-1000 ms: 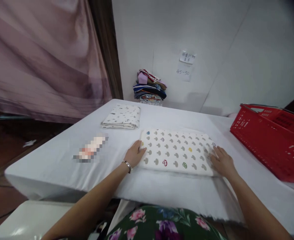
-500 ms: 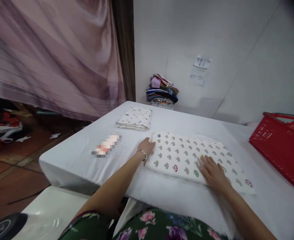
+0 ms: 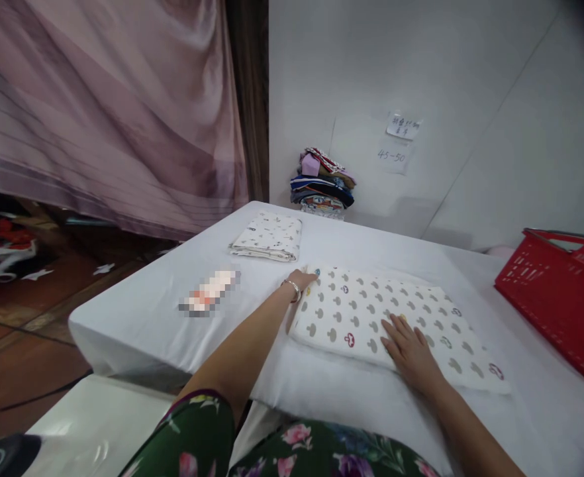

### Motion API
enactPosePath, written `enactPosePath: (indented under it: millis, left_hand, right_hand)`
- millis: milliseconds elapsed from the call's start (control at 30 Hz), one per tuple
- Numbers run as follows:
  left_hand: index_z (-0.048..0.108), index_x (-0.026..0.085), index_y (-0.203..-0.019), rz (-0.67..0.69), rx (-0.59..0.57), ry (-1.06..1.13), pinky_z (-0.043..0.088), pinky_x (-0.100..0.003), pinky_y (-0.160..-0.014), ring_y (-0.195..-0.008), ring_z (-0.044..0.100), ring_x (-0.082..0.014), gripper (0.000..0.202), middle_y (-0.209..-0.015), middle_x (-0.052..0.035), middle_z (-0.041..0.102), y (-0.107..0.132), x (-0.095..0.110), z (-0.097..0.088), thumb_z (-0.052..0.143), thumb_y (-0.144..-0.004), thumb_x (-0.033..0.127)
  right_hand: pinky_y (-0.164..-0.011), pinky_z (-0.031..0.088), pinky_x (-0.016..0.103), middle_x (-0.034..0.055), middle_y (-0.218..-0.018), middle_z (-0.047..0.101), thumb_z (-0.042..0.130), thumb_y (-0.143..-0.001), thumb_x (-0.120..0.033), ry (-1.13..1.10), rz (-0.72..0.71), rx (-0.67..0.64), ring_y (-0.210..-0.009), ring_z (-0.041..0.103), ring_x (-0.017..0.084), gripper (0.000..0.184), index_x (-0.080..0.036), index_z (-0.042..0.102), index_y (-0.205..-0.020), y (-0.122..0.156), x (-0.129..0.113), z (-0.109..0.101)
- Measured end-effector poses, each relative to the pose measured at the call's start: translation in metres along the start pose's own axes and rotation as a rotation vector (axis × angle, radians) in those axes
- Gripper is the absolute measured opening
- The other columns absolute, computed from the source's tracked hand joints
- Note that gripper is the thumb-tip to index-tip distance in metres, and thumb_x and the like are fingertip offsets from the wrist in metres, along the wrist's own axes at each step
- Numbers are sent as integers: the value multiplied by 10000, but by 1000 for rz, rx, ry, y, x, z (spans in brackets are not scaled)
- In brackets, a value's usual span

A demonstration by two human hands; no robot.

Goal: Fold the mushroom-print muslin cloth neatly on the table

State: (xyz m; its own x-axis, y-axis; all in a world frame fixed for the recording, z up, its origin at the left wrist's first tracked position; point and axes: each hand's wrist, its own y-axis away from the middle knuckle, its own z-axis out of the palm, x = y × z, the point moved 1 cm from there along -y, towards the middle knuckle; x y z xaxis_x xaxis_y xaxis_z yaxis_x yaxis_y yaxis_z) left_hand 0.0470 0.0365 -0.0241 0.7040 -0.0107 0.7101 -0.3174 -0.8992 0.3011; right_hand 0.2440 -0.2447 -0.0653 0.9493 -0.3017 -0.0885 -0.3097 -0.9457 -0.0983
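Observation:
A folded white cloth (image 3: 371, 311) with grey mushrooms and a few coloured ones lies flat on the white-covered table (image 3: 212, 344). At its far left corner is my left hand (image 3: 302, 279), wearing a bracelet; a finger stretches over the edge onto the cloth, and the other fingers are partly hidden. My right hand (image 3: 411, 351) rests palm down on the middle of the cloth near its front edge, fingers spread. Farther back on the left lies another folded white cloth (image 3: 268, 235) with a small print. A blurred-out long object (image 3: 210, 293) lies in front of it.
A red plastic basket (image 3: 555, 298) stands at the table's right side. Behind the far edge rises a stack of folded fabrics (image 3: 322, 182) against the wall. Paper notes (image 3: 404, 126) hang there. A pink curtain (image 3: 123, 112) hangs at left, above a white stool-like surface (image 3: 98, 424).
My left hand has slid away from me along the cloth's left edge to the far corner. My right hand has shifted slightly left and nearer. The cloth has barely moved.

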Motion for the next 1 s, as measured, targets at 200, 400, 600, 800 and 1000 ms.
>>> enactPosePath:
  millis: [200,400,600,800,1000]
  left_hand:
    - [573,163,-1050,74,9,-64,439,-321,-803,-1007,587,-275,508,-1102,-130,629,3,8,5,628,-640,459]
    - [523,168,-1094,92,55,-28,449,-283,-748,-941,611,-226,501,-1135,-127,602,6,14,9,596,-683,446]
    - [535,164,-1005,123,61,-31,451,-266,-680,-854,631,-211,417,-973,-94,661,-1,16,1,633,-664,383]
    - [493,210,-1080,220,182,-131,426,-343,-812,-995,589,-261,405,-1056,-95,639,-15,24,-26,584,-696,302]
    - [502,152,-1124,168,145,-210,450,-349,-801,-967,607,-279,517,-1070,-145,638,-45,-2,-30,622,-669,365]
  right_hand:
    - [-1070,195,506,47,-1461,294,251,-914,-482,-14,5,23,-1362,192,238,515,-252,424,-1340,-1,-1,0]
    - [-1074,190,498,43,-1460,298,265,-914,-479,-29,12,29,-1361,196,236,503,-255,436,-1331,0,-6,-4]
    - [-1081,168,487,44,-1463,291,278,-915,-465,-57,43,15,-1364,187,228,490,-252,445,-1324,-3,-8,-9]
    - [-1088,123,498,65,-1473,260,307,-911,-465,-187,38,-87,-1374,146,227,505,-233,418,-1345,-6,-24,-20]
    - [-1081,150,504,64,-1436,343,359,-901,-399,-293,48,2,-1342,252,226,442,-252,471,-1303,-7,-10,-38]
